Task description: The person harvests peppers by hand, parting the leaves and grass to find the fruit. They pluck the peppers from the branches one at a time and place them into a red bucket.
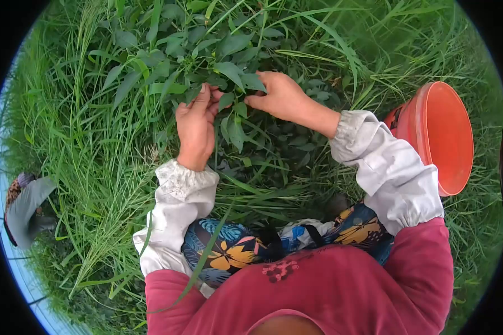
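Note:
In front of me grows a leafy plant (235, 44) with broad, pointed dark green leaves. My left hand (197, 125) is among its lower leaves, thumb and fingers pinched together; what is between them is too small to make out. To the right, my right hand (282, 97) reaches into the same foliage with fingers curled. A drooping leaf (252, 82) covers part of its fingertips, so whatever they grip is hidden. Small leaves (227, 100) hang between the two hands.
An orange-red bucket (450, 139) lies tilted in the grass at my right, its opening facing right. Tall grass (106, 139) surrounds the plant. My patterned trousers (229, 251) show below. At the far left is another person wearing a grey covering (28, 212).

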Available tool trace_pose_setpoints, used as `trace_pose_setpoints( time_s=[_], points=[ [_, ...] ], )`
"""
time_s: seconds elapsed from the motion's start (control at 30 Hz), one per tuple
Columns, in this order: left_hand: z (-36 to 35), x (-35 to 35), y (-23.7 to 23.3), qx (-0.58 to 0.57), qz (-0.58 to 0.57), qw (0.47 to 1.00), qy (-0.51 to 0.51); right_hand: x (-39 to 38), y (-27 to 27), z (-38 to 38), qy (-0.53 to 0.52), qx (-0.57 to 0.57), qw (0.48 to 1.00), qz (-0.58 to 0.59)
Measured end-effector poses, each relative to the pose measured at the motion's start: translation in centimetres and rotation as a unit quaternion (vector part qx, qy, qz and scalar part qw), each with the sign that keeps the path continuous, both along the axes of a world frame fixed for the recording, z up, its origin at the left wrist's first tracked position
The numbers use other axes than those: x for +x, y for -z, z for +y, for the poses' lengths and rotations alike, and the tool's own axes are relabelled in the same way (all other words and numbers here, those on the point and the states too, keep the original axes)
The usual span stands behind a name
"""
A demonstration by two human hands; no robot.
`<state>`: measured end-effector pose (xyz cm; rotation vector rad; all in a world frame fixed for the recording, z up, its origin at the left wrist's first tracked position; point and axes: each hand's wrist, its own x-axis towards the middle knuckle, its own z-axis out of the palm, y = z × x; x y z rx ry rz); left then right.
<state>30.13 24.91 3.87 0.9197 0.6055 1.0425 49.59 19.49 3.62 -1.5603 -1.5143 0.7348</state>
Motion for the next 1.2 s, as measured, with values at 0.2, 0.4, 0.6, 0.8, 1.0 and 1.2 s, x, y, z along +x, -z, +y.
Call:
trace_pose_setpoints(
  time_s=[0.2, 0.4, 0.6, 0.8, 1.0, 1.2],
  points=[
    [-1.4, 0.4, -0.8, 0.093, 0.106, 0.99, 0.01, -1.3, -2.9, 0.2, -0.009, 0.013, 0.995, -0.098],
    [-1.5, 0.8, -0.1, 0.055, 0.121, 0.988, 0.081, -0.7, -4.5, 0.6, -0.056, -0.126, 0.989, 0.046],
    [-1.6, 1.4, 0.9, 0.134, 0.274, 0.946, 0.112, 0.6, -6.7, 1.0, -0.103, -0.005, 0.992, -0.07],
    [-1.1, 0.5, 4.1, -0.039, 0.007, 0.993, 0.11, -1.6, -9.4, -0.6, -0.122, -0.139, 0.981, -0.056],
    [-0.3, 0.0, 2.6, 0.084, 0.06, 0.981, 0.162, 0.8, -7.2, -0.1, -0.175, -0.324, 0.813, 0.451],
    [-0.2, 0.0, 1.9, 0.086, 0.093, 0.979, 0.159, 0.8, -6.5, -0.6, -0.151, -0.3, 0.821, 0.461]
  ],
)
